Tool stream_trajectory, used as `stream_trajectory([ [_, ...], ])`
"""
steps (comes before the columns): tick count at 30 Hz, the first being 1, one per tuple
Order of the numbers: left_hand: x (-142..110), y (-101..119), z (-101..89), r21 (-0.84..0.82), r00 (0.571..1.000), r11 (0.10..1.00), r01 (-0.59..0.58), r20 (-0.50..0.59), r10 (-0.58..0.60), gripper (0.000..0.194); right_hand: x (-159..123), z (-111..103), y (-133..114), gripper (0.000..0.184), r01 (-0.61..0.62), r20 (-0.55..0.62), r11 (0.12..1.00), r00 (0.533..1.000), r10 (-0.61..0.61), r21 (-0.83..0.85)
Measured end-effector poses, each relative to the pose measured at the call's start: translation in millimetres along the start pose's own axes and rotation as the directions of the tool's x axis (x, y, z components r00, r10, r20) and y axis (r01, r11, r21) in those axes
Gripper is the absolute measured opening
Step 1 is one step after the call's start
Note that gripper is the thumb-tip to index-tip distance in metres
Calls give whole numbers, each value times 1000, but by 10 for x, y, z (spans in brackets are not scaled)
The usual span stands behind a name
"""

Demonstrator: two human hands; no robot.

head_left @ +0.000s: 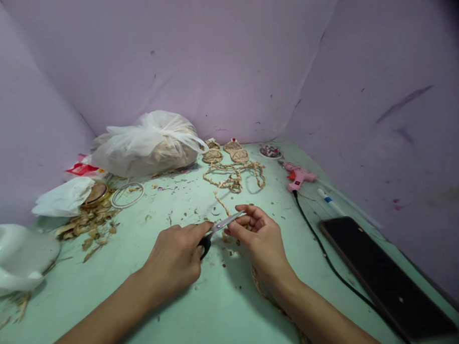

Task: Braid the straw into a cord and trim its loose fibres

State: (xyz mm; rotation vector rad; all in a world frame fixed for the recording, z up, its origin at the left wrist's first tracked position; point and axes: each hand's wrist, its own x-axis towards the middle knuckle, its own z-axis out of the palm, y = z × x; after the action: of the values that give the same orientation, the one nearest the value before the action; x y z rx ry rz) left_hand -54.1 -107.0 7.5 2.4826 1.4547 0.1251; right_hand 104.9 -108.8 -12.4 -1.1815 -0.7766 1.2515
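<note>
We see smooth, shiny metal on the slim silver scissor blades [227, 223], rough, matt strands in the tan twisted fibre cord [222, 204], and thin, crinkled film in the white knotted plastic bag [149, 147] at far left. At right, we find smooth plastic on the pink pistol-shaped glue gun [299, 175].

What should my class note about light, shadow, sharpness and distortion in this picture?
Head view: light looks soft, with a faint, blurry-edged shadow on the green table beneath the right hand; head view: the scissors read fairly clearly; head view: the dark phone looks stretched, probably by a wide lens; head view: the top right corner falls nearly black.
</note>
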Motion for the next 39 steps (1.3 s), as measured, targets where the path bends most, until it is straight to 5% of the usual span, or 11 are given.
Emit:
stream_trajectory([
  [6,17,4,-1,86,997,995,-48,-60,54,52,-63,39,-13,39,33,15,994,999,-31,-100],
  [23,-2,11,1,107,999,994,-22,34,19,58,-111,26,75,44,206,45,959,978,-201,-194],
  [29,-6,-36,-5,-225,1000,974,22,-16,-26,34,-60,16,39,43,91,6,990,996,-91,-104],
  [33,67,-28,-71,-679,948,719,148,-110,-299,26,-34,32,37,31,-124,2,987,992,124,97],
  [36,120,-2,-67,-890,898,408,206,6,-441,39,-86,73,62,27,-237,56,959,971,231,154],
  [39,136,13,20,-960,887,188,207,103,-450,45,-180,113,114,27,-304,130,938,950,285,165],
])
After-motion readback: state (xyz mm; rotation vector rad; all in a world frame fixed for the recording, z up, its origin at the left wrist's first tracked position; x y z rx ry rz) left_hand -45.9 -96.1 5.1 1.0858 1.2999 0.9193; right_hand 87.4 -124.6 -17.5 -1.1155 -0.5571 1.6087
